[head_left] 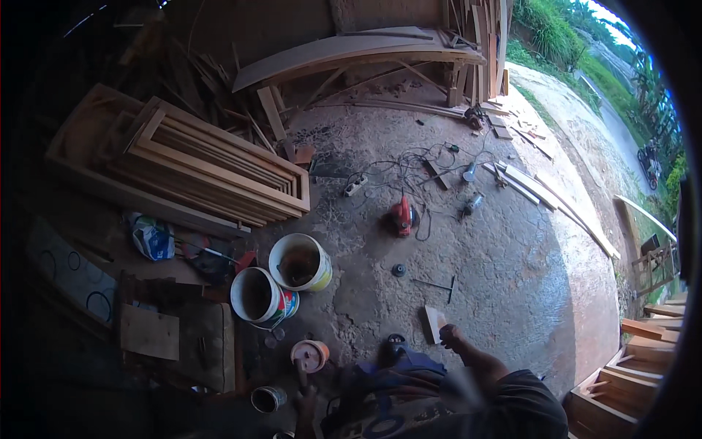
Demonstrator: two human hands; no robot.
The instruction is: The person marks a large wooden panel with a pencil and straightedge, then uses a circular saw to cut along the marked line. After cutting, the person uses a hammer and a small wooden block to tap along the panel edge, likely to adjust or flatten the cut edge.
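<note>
My right hand [451, 336] is closed on the edge of a pale, flat, four-sided piece [435, 324] and holds it above the concrete floor, to the right of my foot. Whether that piece is wood or a flat tool, I cannot make out. My left hand [305, 391] is in dark shadow at the rim of a small bucket [324, 351] with pinkish stuff inside. A finger reaches over the rim, and the hand appears to grip it. Just left of that hand stands a small open can [267, 399].
Two large white buckets [322, 274] stand ahead on the left, below stacked wooden frames [219, 164]. A red power tool [402, 216], tangled cords [420, 157] and a T-shaped metal bar [451, 290] lie on the floor. A long workbench [344, 55] stands at the back.
</note>
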